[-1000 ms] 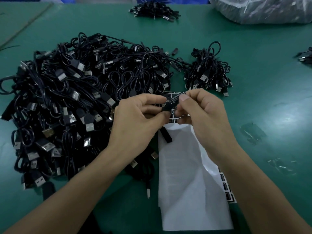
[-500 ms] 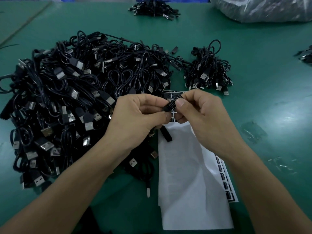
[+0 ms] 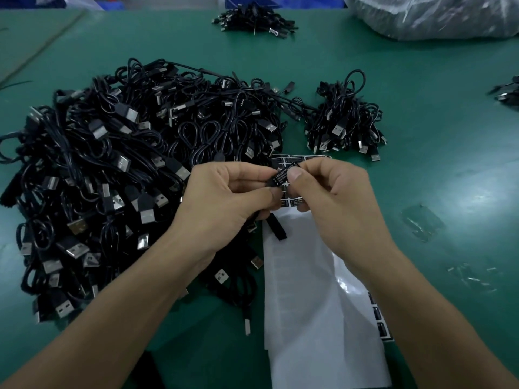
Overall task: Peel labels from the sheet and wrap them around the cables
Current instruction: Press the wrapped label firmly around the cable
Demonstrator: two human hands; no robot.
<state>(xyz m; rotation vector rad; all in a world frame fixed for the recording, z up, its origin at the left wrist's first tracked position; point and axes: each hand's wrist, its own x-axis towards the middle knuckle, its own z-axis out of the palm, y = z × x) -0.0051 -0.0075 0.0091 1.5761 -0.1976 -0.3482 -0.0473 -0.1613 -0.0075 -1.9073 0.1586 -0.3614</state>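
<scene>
Head view: both hands pinch one label above the sheet

Nearest the camera, the white backing sheet [image 3: 309, 318] lies lengthwise on the green table [image 3: 435, 141]. Most of it is stripped bare. A few unpeeled labels [image 3: 380, 318] show at its right edge, and more rows lie at its far end, partly under the hands. It has not shifted since half a second ago.

Over that far end the two hands meet. The left hand [image 3: 224, 197] curls its thumb and forefinger round the left end of a small black label [image 3: 280, 176] with white print. The right hand [image 3: 337, 197] pinches the other end, thumb pressed on the label's face. Both hands stay almost where they were half a second ago. The label now turns its print more squarely upward. A black cable [image 3: 276, 227] hangs below the left hand onto the sheet. The fingers hide how the label sits on it.

To the left spreads the big heap of cables [image 3: 112, 178], its plugs pointing every way. Beyond the hands, to the right, sits the small heap of cables [image 3: 342, 122]. Farther back lies the far heap of cables [image 3: 252, 21]. At the far right corner is a clear plastic bag [image 3: 435, 18]; what it holds cannot be made out.
</scene>
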